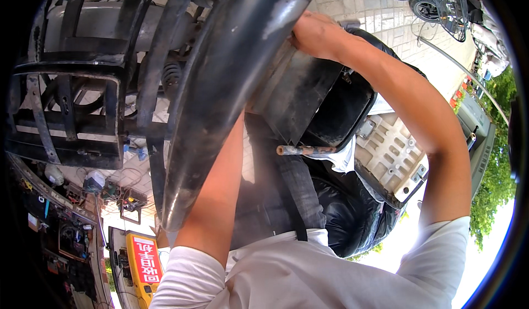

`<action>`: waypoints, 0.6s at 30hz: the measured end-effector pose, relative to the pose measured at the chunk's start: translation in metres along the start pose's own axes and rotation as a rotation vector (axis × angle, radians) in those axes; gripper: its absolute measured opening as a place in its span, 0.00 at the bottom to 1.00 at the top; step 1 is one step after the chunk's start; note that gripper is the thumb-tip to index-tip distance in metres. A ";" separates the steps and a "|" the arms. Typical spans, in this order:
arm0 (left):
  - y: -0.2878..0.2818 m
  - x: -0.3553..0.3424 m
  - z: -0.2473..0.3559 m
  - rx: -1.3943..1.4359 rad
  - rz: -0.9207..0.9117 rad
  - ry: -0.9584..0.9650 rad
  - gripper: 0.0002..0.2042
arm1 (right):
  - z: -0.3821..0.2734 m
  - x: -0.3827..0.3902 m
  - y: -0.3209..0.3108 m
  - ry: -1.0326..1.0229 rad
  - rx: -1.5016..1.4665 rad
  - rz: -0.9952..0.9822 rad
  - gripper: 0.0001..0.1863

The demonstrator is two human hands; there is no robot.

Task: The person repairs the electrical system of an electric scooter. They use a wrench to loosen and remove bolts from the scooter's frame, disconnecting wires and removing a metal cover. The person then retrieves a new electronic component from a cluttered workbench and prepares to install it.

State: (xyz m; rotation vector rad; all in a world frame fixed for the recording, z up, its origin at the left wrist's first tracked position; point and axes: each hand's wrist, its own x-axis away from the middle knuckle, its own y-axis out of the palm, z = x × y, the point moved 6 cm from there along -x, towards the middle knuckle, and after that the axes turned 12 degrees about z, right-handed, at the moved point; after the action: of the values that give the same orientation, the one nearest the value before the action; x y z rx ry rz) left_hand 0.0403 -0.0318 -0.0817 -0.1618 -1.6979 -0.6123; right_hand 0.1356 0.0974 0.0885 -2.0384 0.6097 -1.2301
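A long, dark, scuffed curved metal part (pixel 220 83), like a fender or cover, slants across the middle in front of me. Beyond its right edge, my right hand (pixel 316 35) is bent in with its fingers curled; whatever they grip is hidden. My left forearm (pixel 216 193) passes behind the curved part, which covers the left hand. Beside the right arm are a dark metal plate (pixel 286 99), a black tub-like cavity (pixel 344 110) and a rusty tube end (pixel 306 150). Near the right elbow lies a pale ribbed plastic panel (pixel 388 152).
A black metal rack frame (pixel 63 69) and a coil spring (pixel 171 77) fill the left. A black padded seat (pixel 344 221) is by my waist. Tools crowd a bench (pixel 66 237) at lower left, near a yellow box (pixel 140 254). A two-wheeler (pixel 438 9) stands at far right.
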 end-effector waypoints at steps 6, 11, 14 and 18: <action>0.006 -0.003 -0.009 0.010 -0.004 -0.049 0.13 | 0.001 0.017 0.004 -0.251 0.232 -0.025 0.13; 0.006 -0.001 -0.006 0.019 -0.039 -0.031 0.13 | -0.005 0.017 0.010 -0.349 0.239 0.051 0.11; 0.008 0.000 -0.006 0.013 -0.058 -0.028 0.13 | -0.004 0.015 0.017 -0.458 0.299 0.119 0.11; 0.007 -0.001 -0.006 -0.005 -0.050 -0.023 0.14 | -0.008 0.012 0.018 -0.553 0.348 0.198 0.10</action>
State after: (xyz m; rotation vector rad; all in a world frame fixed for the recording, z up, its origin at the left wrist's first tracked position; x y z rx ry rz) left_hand 0.0484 -0.0287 -0.0798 -0.1301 -1.7268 -0.6541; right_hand 0.1333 0.0747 0.0849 -1.8495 0.2940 -0.5654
